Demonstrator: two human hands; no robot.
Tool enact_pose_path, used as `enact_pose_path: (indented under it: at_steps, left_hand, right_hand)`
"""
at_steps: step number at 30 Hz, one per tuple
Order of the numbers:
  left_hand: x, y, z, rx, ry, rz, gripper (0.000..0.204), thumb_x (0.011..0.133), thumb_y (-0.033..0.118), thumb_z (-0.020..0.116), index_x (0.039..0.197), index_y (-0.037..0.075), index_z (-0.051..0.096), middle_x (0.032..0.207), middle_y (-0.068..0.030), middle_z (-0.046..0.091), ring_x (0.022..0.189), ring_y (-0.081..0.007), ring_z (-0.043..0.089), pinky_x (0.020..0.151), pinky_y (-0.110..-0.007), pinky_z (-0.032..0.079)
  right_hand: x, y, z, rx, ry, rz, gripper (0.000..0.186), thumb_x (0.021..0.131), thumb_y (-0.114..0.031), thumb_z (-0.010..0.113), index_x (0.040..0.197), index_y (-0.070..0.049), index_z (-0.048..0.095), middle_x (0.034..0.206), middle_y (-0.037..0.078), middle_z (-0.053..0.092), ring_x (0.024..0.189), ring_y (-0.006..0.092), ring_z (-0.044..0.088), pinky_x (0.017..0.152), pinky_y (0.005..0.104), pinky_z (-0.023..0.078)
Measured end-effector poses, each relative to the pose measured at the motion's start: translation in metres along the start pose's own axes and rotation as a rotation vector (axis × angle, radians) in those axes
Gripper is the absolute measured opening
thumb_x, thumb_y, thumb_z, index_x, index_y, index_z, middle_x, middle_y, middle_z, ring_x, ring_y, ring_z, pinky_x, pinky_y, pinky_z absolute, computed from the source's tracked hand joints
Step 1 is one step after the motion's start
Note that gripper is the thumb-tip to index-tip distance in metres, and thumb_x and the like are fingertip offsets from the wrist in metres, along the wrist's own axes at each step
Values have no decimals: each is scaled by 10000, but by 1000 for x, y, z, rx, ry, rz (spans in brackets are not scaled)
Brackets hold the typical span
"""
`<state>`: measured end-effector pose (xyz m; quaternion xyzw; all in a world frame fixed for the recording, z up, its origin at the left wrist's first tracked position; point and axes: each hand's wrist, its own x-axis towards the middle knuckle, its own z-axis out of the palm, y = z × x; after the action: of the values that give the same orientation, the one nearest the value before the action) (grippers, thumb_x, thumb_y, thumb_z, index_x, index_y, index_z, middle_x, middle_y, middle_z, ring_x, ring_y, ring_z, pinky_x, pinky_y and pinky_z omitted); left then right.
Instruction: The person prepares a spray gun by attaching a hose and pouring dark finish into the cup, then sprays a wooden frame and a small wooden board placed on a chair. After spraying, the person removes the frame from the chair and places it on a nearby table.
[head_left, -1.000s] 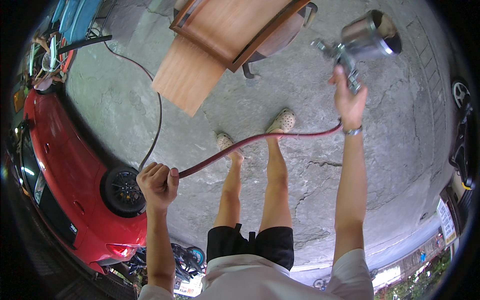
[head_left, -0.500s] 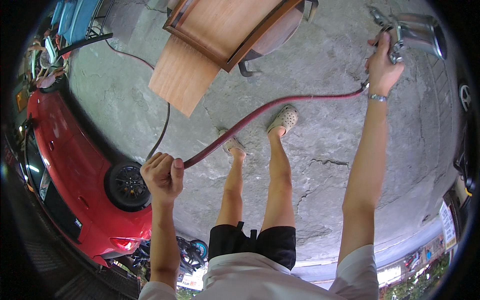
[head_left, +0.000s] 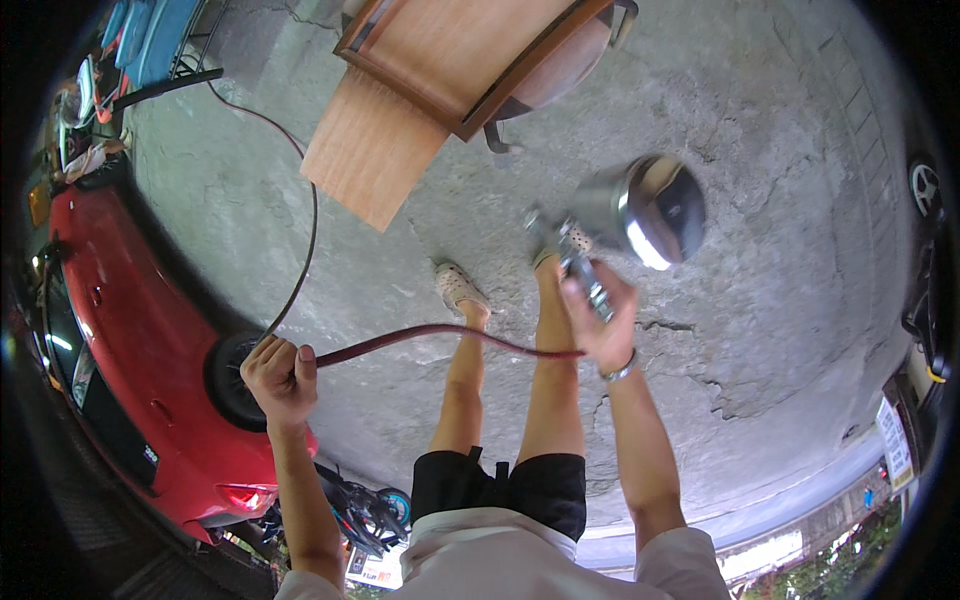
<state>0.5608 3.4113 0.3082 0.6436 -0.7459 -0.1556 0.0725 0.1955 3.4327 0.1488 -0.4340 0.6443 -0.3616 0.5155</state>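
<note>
Gripping the spray gun (head_left: 586, 280) by its handle, right hand (head_left: 608, 318) is clamped on, gun and metal cup (head_left: 640, 215) below and right of the framed panel (head_left: 460, 55). Left hand (head_left: 281, 380) is fisted around the reddish hose (head_left: 400, 335), below-left of the panel, hose running across to right hand. Wooden board (head_left: 375, 150) meets panel's lower-left edge, red car (head_left: 150, 330) well left of panel.

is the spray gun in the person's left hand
No, the right hand grips the spray gun, while the left hand is closed around the red hose.
</note>
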Motion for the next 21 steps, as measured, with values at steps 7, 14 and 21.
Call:
enact_pose_path:
  at_steps: [7, 14, 21]
  left_hand:
    - [-13, -2, 3, -5, -41, -47, 442, 850, 120, 671, 571, 46, 337, 520, -104, 311, 458, -286, 342, 481, -401, 250]
    - [-2, 23, 24, -74, -34, -85, 419, 878, 127, 643, 578, 51, 360, 530, -102, 352, 474, -296, 385, 480, -401, 273]
    - [19, 57, 52, -178, -56, -88, 405, 876, 145, 646, 568, 66, 395, 525, -82, 378, 457, -282, 388, 470, -391, 305]
  right_hand:
    - [-1, -7, 0, -28, -127, -68, 312, 872, -221, 797, 1025, 36, 710, 744, 122, 669, 618, 210, 612, 605, 334, 498]
    - [145, 1, -71, -98, 317, 67, 381, 973, -367, 708, 884, 2, 738, 746, 34, 712, 581, 85, 562, 518, 288, 433]
    - [243, -47, -138, -116, 659, -180, 370, 1016, -343, 637, 903, 4, 697, 733, 82, 712, 405, 93, 480, 370, 279, 339]
